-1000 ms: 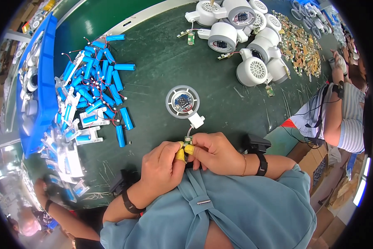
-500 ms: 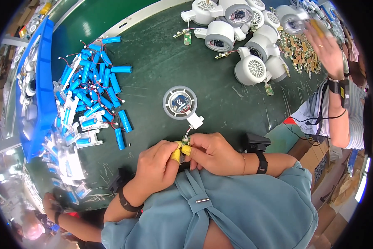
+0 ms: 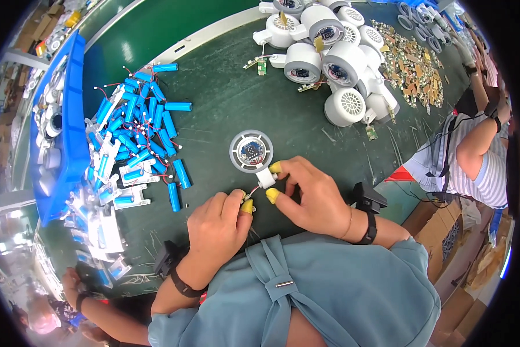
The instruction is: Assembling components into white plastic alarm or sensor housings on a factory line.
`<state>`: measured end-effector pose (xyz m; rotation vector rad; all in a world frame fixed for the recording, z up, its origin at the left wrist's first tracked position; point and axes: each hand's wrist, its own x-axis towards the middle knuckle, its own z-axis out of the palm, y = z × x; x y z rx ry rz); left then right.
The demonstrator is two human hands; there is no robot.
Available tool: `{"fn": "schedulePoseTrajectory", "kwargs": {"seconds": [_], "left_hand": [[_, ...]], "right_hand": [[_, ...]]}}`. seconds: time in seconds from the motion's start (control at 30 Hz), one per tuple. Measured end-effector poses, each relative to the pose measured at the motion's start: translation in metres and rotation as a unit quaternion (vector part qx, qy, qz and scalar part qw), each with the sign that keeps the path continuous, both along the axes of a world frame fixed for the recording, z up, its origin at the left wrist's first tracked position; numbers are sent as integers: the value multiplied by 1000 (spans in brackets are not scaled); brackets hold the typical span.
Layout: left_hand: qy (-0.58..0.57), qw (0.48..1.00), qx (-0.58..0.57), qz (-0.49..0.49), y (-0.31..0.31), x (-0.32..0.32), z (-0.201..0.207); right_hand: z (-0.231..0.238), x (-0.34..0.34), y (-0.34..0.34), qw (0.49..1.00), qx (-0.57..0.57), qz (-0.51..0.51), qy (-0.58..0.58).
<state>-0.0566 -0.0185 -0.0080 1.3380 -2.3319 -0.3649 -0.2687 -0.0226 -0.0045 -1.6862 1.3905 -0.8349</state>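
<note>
A small white fan (image 3: 251, 151) with a round grey-rimmed head and a blue circuit board inside lies in front of me on the green table. Its short white neck points toward my hands. My right hand (image 3: 315, 201) has thumb and forefinger, both in yellow finger cots, on either side of that neck. Thin wires run from the neck to a small circuit board (image 3: 248, 198), pinched between the thumb and forefinger of my left hand (image 3: 218, 226). The fingers hide most of this board.
Blue battery cells (image 3: 169, 125) with red wires lie heaped at left, beside white plastic parts and a blue bin (image 3: 69, 127). More white fans (image 3: 345, 106) are piled at far right, near many small circuit boards (image 3: 413, 63). A co-worker's arm (image 3: 477, 141) is at right.
My right hand has left the small board and moved up to the fan's neck. My left hand keeps the board. The co-worker's raised hand at right has drawn back, and another fan lies on the pile.
</note>
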Motion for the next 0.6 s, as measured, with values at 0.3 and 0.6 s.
{"fn": "schedulePoseTrajectory", "kwargs": {"seconds": [0.3,0.6], "left_hand": [[-85,995,-48,-33,-4,0,6],[-84,995,-54,-26,-9,5,4]], "right_hand": [[-7,5,-4,997,-29,11,77],[-2,7,-13,988,127,12,-90]]}}
